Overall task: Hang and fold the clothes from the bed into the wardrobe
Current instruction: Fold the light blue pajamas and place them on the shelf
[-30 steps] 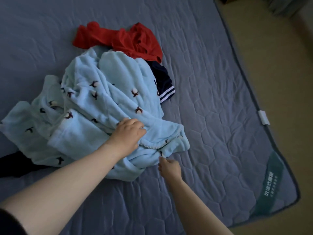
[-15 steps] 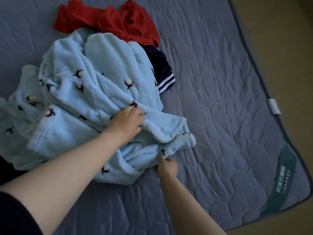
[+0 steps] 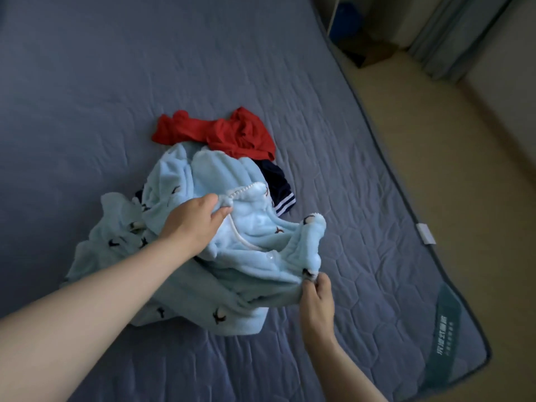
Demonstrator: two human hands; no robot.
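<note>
A light blue fleece garment (image 3: 249, 227) with small dark and white motifs lies bunched on the grey-blue quilted bed (image 3: 116, 82). My left hand (image 3: 194, 219) grips its white-trimmed edge and holds that edge lifted. My right hand (image 3: 316, 297) pinches a lower edge of the same garment near a motif. Behind the fleece lies a crumpled red garment (image 3: 232, 134). A navy garment with white stripes (image 3: 278, 187) pokes out to the right, partly under the fleece.
The bed's right edge (image 3: 406, 198) runs diagonally, with a white tag (image 3: 425, 234) and a teal label (image 3: 443, 329) near the corner. Beige floor (image 3: 478, 198) lies to the right. A curtain (image 3: 452, 33) and a dark nook with a blue object (image 3: 348, 15) are at the top right.
Both hands have raised the blue fleece garment off the bed and pulled it nearer. The left hand now holds the trimmed edge up. The view has tilted up, showing more bed and floor.
</note>
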